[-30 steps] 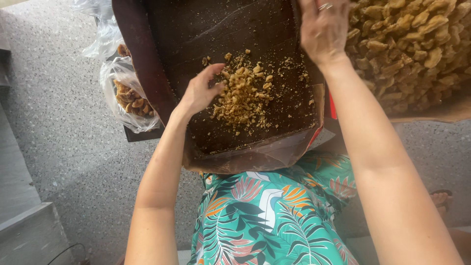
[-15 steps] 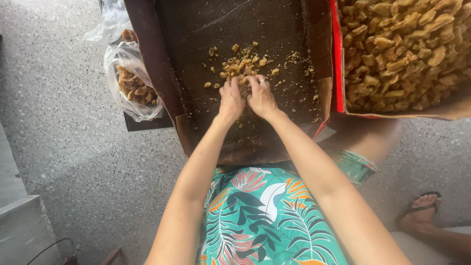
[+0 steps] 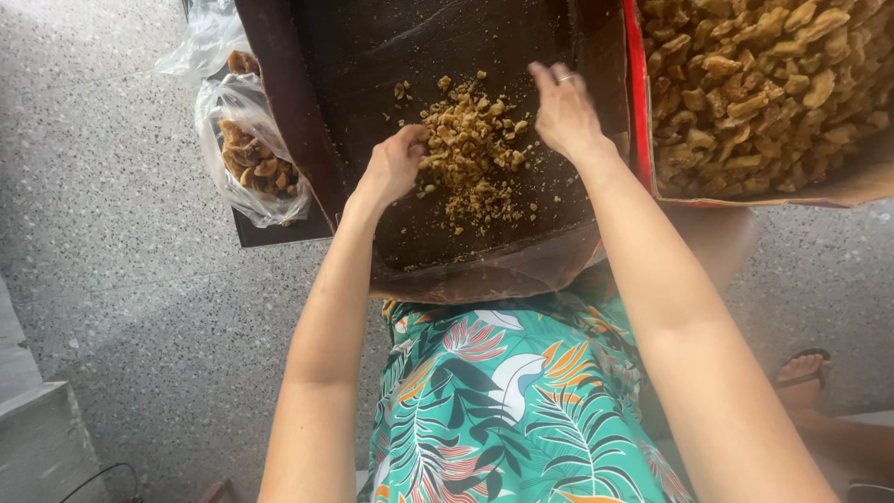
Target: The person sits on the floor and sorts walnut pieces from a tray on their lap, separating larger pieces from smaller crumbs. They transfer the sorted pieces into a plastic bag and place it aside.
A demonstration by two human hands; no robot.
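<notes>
Pile of small tan nut pieces (image 3: 470, 140) sits in upper centre of frame, on the dark floor of a shallow brown tray (image 3: 307, 140) resting on the lap. Left hand (image 3: 393, 168) at left edge of pile, fingers curled in and touching the pieces; whether any are pinched, cannot tell. Right hand (image 3: 563, 112) at upper right edge of pile, fingers loosely bent, slightly blurred, holding nothing visible; ring on one finger. Right of tray, upper right corner: red-edged cardboard box (image 3: 643, 140) full of larger pieces. Upper left: clear plastic bag (image 3: 247, 172) with similar pieces. Speckled floor (image 3: 121, 261) below; floral green garment (image 3: 512, 401) at bottom centre
</notes>
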